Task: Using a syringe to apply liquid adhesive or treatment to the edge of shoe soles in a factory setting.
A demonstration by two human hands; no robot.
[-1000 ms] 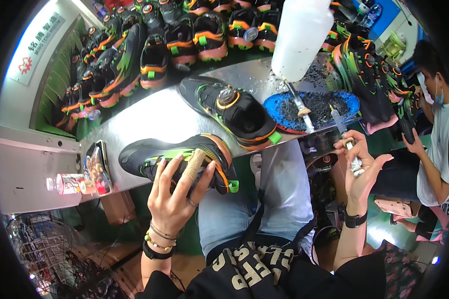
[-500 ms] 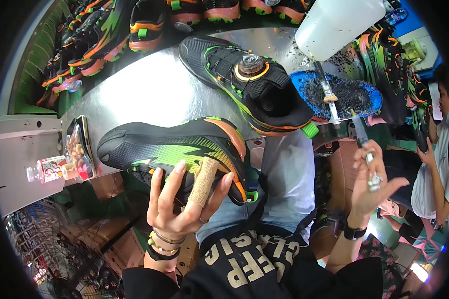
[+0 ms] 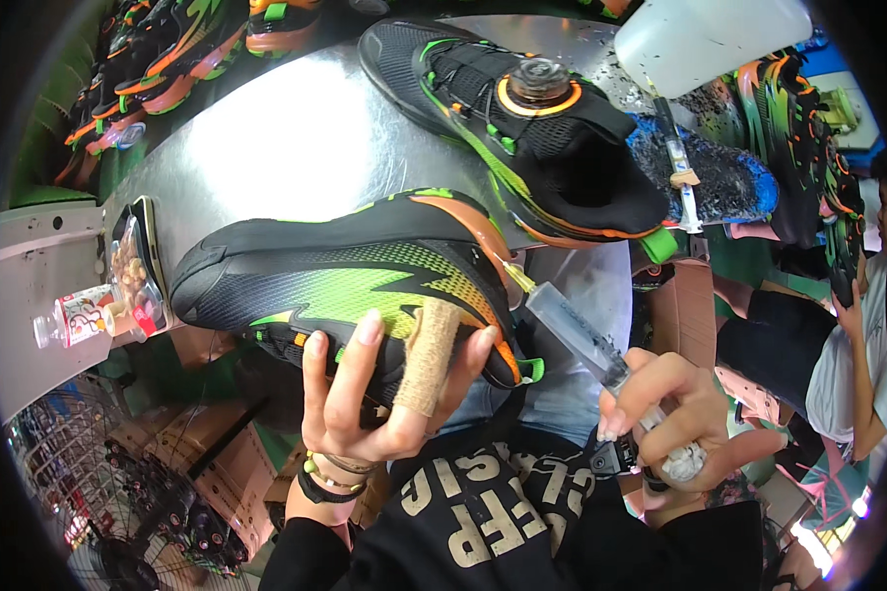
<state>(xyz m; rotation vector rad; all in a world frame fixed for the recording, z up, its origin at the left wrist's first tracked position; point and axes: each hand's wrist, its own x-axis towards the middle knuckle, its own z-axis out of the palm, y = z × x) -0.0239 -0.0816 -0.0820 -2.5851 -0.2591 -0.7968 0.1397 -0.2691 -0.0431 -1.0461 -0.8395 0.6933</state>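
Shoe (image 3: 365, 266) held on its side at counter's (image 3: 266, 148) near edge, left hand (image 3: 360, 428) gripping it, right hand (image 3: 675, 414) gripping syringe (image 3: 577, 330); best brace firmly, keep needle (image 3: 518, 278) steady by heel sole (image 3: 478, 231).

Our left hand (image 3: 370, 424) has four digits fanned out and pointing up, nails showing, one finger (image 3: 427, 360) wrapped in tan. Our right hand (image 3: 680, 424) is curled into a grip, one digit poking off to the right. Left forearm (image 3: 310, 532) comes up from below; right wrist's mostly hidden, tbh.
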